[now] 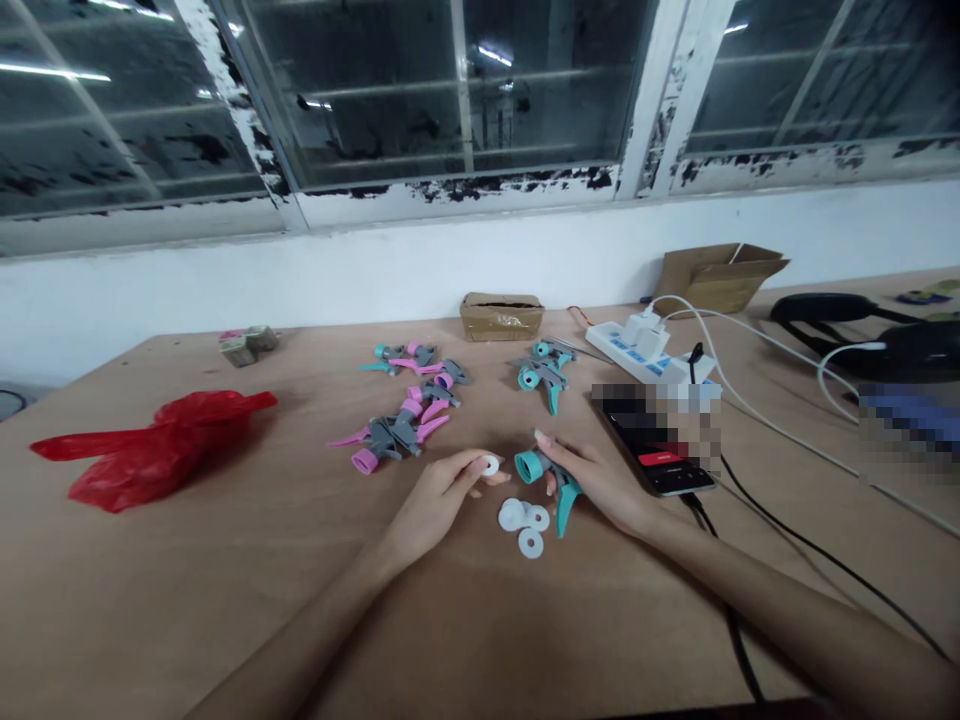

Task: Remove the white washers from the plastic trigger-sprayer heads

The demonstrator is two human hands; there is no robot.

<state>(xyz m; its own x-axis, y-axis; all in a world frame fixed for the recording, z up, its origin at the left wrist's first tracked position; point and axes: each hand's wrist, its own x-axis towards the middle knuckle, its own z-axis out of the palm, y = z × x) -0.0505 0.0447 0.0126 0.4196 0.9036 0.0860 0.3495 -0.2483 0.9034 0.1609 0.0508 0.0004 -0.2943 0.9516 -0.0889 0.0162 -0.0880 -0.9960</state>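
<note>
Between the thumb and fingers of my left hand (442, 500) is a small white washer (490, 465) with a hole in its middle. My right hand (600, 480) grips a grey and teal spray trigger head (529, 467), its ringed teal collar facing left toward the washer and its teal lever pointing down. The washer and the collar are apart. Just below, several flat white washers (531, 543) lie in a small overlapping group on the table. Farther off lie grey and pink spray trigger heads (382, 437) on the left and grey and teal ones (541, 375) nearer the middle.
A red plastic bag (161, 445) lies on the wooden table (300, 610) at left. At the back stand a small cardboard box (501, 318) and an open carton (716, 280). A power strip (637, 350), a phone (660, 450) and cables occupy the right side.
</note>
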